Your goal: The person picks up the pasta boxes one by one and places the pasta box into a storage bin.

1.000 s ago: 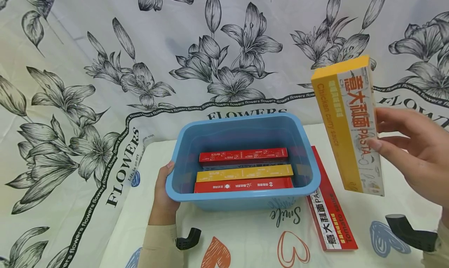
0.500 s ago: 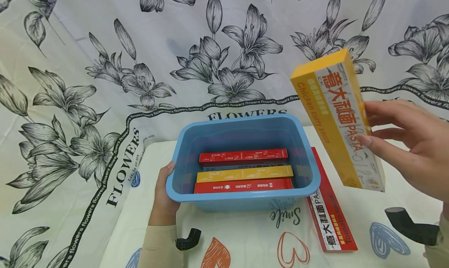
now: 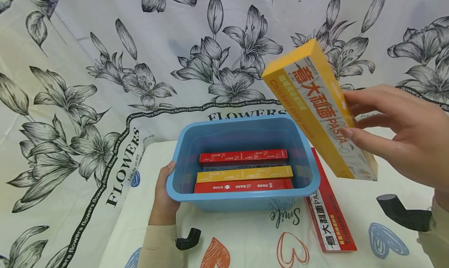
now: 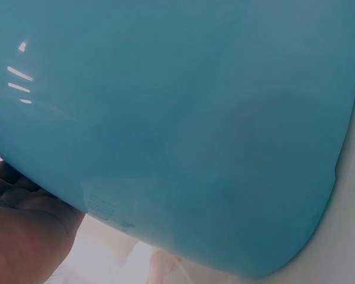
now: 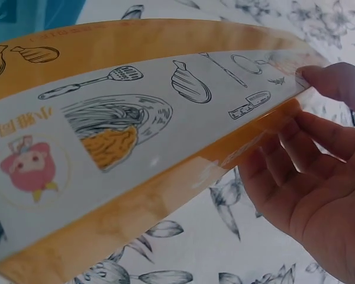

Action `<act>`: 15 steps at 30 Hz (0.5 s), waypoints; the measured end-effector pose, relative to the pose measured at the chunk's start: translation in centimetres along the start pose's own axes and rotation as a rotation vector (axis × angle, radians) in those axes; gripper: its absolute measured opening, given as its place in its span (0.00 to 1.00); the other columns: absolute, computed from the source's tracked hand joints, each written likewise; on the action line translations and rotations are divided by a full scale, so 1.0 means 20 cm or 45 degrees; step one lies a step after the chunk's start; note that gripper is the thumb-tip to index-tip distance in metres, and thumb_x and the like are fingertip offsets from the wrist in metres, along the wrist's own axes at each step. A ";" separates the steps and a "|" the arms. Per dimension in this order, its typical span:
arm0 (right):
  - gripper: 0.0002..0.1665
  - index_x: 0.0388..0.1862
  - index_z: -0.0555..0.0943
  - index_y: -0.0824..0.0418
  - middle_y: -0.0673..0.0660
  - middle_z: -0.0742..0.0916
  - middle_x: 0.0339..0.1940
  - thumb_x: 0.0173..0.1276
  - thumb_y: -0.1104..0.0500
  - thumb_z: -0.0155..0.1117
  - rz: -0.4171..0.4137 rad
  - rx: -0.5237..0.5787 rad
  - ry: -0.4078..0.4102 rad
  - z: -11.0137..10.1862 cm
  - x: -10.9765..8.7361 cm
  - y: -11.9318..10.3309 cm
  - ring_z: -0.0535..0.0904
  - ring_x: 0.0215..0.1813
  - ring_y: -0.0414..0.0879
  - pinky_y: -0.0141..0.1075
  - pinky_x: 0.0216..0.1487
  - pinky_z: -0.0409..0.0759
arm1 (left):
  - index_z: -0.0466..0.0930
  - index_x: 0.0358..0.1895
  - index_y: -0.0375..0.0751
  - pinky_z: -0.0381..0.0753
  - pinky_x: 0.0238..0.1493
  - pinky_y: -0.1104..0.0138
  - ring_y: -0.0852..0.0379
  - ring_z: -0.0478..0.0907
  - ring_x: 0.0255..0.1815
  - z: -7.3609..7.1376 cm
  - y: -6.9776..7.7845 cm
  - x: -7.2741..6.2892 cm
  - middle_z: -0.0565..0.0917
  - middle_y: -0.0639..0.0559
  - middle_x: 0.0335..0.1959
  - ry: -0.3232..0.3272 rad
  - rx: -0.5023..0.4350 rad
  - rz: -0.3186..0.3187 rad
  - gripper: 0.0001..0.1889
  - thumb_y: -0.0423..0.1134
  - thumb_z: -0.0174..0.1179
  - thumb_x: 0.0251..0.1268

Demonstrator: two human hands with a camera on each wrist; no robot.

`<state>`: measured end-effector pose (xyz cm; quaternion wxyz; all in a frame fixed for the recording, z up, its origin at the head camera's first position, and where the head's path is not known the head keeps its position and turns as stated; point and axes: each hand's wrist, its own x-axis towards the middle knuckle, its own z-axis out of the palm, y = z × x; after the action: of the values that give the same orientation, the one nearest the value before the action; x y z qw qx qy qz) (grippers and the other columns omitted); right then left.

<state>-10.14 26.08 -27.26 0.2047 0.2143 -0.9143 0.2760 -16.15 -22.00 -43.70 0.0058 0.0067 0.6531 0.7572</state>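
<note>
In the head view my right hand (image 3: 403, 131) pinches a yellow pasta box (image 3: 303, 104) along its right edge, thumb on the printed front. The box is tilted in the air, its lower part in front of the right rim of a blue plastic tub (image 3: 242, 197). The right wrist view shows the same pasta box (image 5: 183, 89) between thumb and fingers. My left hand (image 3: 165, 197) holds the tub's left end, thumb at the rim. Its fingers are mostly hidden behind the wall. Inside the tub stand red pasta boxes (image 3: 243, 186) and a yellow pasta box (image 3: 244, 174).
A red tomato sauce pasta box (image 3: 331, 217) lies on the cloth-covered table right of the tub, its far end partly hidden. Behind everything hangs a white flower-printed cloth (image 3: 140, 38). Black wrist mounts (image 3: 403, 213) sit on both wrists.
My right hand has carried the yellow pasta box leftward and slightly up toward the tub, and the box leans further left. The left hand and tub stay in place.
</note>
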 end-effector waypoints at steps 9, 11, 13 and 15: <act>0.53 0.87 0.67 0.42 0.42 0.79 0.73 0.71 0.72 0.76 -0.113 -0.064 -0.023 -0.02 0.10 -0.12 0.80 0.63 0.42 0.21 0.56 0.76 | 0.61 0.87 0.47 0.55 0.75 0.28 0.34 0.63 0.79 0.00 -0.01 0.00 0.68 0.44 0.82 -0.007 -0.024 0.017 0.41 0.61 0.46 0.76; 0.51 0.87 0.67 0.42 0.41 0.78 0.73 0.72 0.70 0.76 -0.122 -0.067 -0.035 -0.03 0.12 -0.13 0.81 0.63 0.41 0.21 0.55 0.77 | 0.60 0.87 0.47 0.54 0.76 0.29 0.34 0.63 0.79 0.00 -0.01 0.00 0.67 0.44 0.82 -0.011 -0.027 0.015 0.41 0.61 0.46 0.76; 0.50 0.87 0.68 0.41 0.41 0.79 0.73 0.73 0.69 0.76 -0.145 -0.067 -0.044 -0.03 0.14 -0.14 0.80 0.63 0.41 0.21 0.55 0.77 | 0.60 0.87 0.46 0.54 0.76 0.29 0.34 0.62 0.79 -0.01 0.00 0.00 0.67 0.44 0.82 -0.015 -0.029 0.013 0.41 0.61 0.46 0.77; 0.50 0.87 0.68 0.42 0.40 0.79 0.72 0.73 0.68 0.76 -0.166 -0.059 -0.049 -0.03 0.16 -0.15 0.80 0.63 0.40 0.22 0.55 0.78 | 0.60 0.88 0.46 0.54 0.76 0.29 0.34 0.62 0.79 -0.01 0.00 0.00 0.67 0.44 0.82 -0.018 -0.026 0.011 0.41 0.61 0.45 0.77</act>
<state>-11.07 23.29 -24.06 0.2096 0.2740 -0.9083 0.2365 -16.24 -22.16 -43.81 0.0072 0.0148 0.6452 0.7638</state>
